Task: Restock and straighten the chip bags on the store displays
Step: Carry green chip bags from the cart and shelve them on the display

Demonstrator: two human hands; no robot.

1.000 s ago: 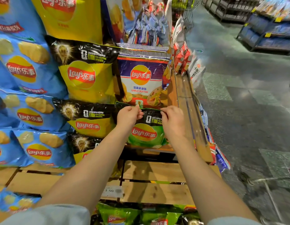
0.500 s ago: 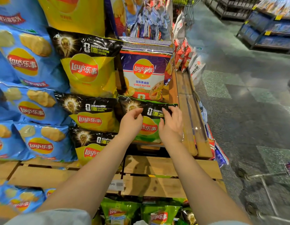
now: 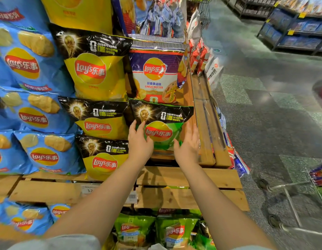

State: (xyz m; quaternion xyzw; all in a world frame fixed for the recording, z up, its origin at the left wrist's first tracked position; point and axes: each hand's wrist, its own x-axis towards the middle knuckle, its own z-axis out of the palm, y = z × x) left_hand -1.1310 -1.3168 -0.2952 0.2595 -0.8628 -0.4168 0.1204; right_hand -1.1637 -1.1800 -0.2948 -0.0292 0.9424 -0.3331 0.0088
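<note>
A store aisle with grey tiled floor (image 3: 265,123) ran off to the right, and a wooden crate display (image 3: 207,123) stacked with chip bags filled the left and centre. The green bag (image 3: 162,130) stood on the upper crate tier at the right end of its row, below the garlic butter bag (image 3: 156,73) and just beside a yellow bag (image 3: 100,121) on its left, its right edge close to the crate's wooden side.

The left hand (image 3: 139,143) lay flat against the bag's lower left, fingers straight and relaxed, thumb near the logo. The right hand (image 3: 188,145) was open too, palm turned inward at the bag's lower right corner; whether it touched the bag was hard to tell.

The step looked like squaring this bag in its slot. To do it well, both palms should press evenly from the two sides so the bag turns upright without creasing, then nudge it back until its face lines up with the yellow bags beside it. Squeezing the middle risks crushing the chips; light pressure at the edges seems safer.

The bag was puffy and glossy, with a black top band showing a gold trophy, a red and yellow logo at centre and green below. It tilted slightly, its top left corner higher than its right.
</note>
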